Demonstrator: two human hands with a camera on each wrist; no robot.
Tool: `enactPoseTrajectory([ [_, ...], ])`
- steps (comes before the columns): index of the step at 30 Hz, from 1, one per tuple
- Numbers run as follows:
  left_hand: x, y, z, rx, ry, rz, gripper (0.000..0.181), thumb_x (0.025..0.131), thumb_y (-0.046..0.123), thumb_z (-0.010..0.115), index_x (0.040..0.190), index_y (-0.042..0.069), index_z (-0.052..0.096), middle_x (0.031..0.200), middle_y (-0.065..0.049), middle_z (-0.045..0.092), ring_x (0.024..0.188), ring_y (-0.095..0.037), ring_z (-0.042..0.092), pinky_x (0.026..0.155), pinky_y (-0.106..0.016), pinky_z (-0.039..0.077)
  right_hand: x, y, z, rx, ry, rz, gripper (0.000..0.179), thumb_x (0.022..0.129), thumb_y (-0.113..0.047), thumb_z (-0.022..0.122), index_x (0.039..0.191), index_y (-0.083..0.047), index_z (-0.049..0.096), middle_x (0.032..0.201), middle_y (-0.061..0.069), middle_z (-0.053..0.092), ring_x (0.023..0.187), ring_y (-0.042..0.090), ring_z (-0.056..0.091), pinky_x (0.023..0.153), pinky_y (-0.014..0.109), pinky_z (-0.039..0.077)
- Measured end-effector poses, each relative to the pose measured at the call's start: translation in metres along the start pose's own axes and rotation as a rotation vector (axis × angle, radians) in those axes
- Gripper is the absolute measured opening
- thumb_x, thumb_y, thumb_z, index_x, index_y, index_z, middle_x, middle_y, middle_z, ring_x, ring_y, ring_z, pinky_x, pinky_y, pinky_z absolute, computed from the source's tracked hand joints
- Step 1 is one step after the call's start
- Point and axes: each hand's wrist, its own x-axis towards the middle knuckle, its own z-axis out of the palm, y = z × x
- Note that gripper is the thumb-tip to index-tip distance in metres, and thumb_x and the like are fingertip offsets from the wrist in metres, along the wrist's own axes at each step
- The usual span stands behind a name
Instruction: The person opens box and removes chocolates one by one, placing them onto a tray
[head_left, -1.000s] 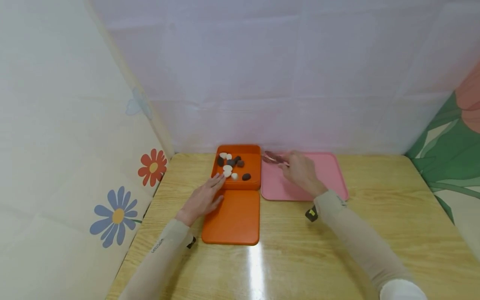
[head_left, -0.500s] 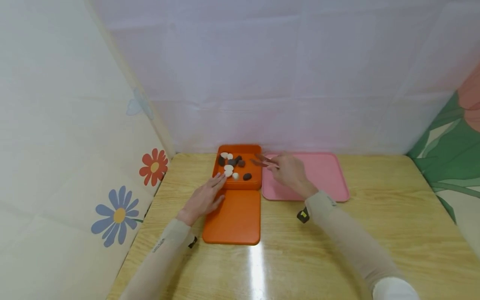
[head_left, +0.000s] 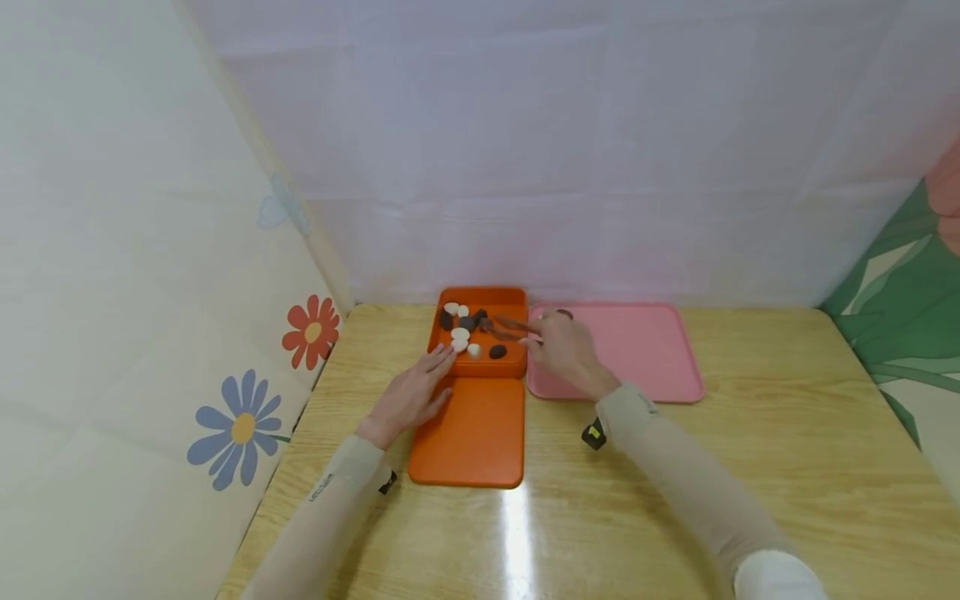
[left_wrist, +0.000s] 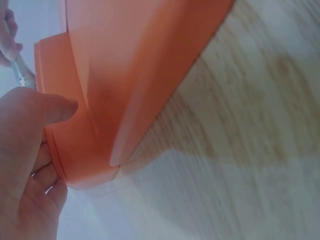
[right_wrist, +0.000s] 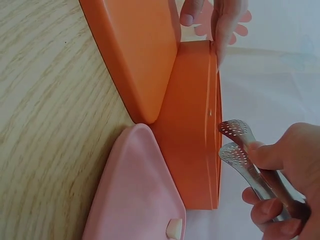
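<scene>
Gripping perforated silver metal tongs [right_wrist: 235, 155] over the open orange plastic box [head_left: 487, 367], the right hand [head_left: 567, 350] should probably squeeze its rounded black and white pebbles [head_left: 460, 335] gently, singly; the straight-fingered left hand [head_left: 411, 396] touches its near-left rim.

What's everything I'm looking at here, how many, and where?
Table: 1, tan woodgrain, underneath
Box: 1, orange, table's far side
Pale pieces: about 5, white, in box
Dark pieces: about 5, blackish, in box
Panel: 1, orange, before box
Tray: 1, pink, right of box
Lone piece: 1, white, on tray
Dark object: 1, dark, tray's far edge, partly hidden
Tongs: 1, silvery, tips over box
Backdrop: 1, lavender, behind
Flowers: 2, red and blue, left
Leaves: several, green, right
Wrist devices: 2, black, at wrists
Sleeves: 2, beige, over table
Left hand: 1, bare, box's near left corner
Right hand: 1, bare, holding tongs
</scene>
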Motion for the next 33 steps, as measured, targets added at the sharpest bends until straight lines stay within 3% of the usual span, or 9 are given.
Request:
enactPoseTrajectory([
  [14, 0.001, -0.001, 0.002, 0.006, 0.012, 0.011, 0.066, 0.102, 0.017, 0.075, 0.159, -0.002, 0.047, 0.166, -0.020, 0.046, 0.155, -0.038, 0.044, 0.119, -0.054, 0.045, -0.001, -0.003, 0.009, -0.003, -0.022, -0.019, 0.036, 0.097, -0.034, 0.082, 0.123, -0.010, 0.082, 0.092, 0.004, 0.066, 0.073, 0.016, 0.059, 0.055, 0.032, 0.051],
  [21, 0.000, -0.002, 0.002, 0.009, 0.015, 0.013, 0.066, 0.102, 0.017, 0.075, 0.159, -0.002, 0.048, 0.165, -0.020, 0.047, 0.154, -0.037, 0.044, 0.118, -0.054, 0.046, -0.001, -0.005, 0.013, 0.032, -0.072, 0.016, 0.038, 0.096, -0.033, 0.082, 0.126, -0.010, 0.080, 0.093, 0.006, 0.066, 0.071, 0.016, 0.056, 0.054, 0.029, 0.048],
  [29, 0.000, 0.000, 0.001, 0.015, 0.015, 0.015, 0.066, 0.102, 0.018, 0.075, 0.159, -0.001, 0.048, 0.165, -0.020, 0.047, 0.154, -0.038, 0.045, 0.119, -0.054, 0.046, -0.003, -0.010, 0.015, 0.043, -0.087, 0.033, 0.041, 0.096, -0.031, 0.082, 0.129, -0.008, 0.078, 0.097, 0.005, 0.064, 0.076, 0.018, 0.055, 0.059, 0.030, 0.050],
  [33, 0.000, 0.001, 0.000, 0.015, 0.011, 0.015, 0.066, 0.102, 0.019, 0.075, 0.159, -0.002, 0.048, 0.166, -0.020, 0.046, 0.154, -0.038, 0.044, 0.119, -0.054, 0.045, -0.004, -0.012, 0.017, 0.100, -0.106, 0.051, 0.039, 0.096, -0.027, 0.081, 0.130, -0.008, 0.077, 0.104, 0.007, 0.068, 0.079, 0.018, 0.058, 0.063, 0.031, 0.052],
])
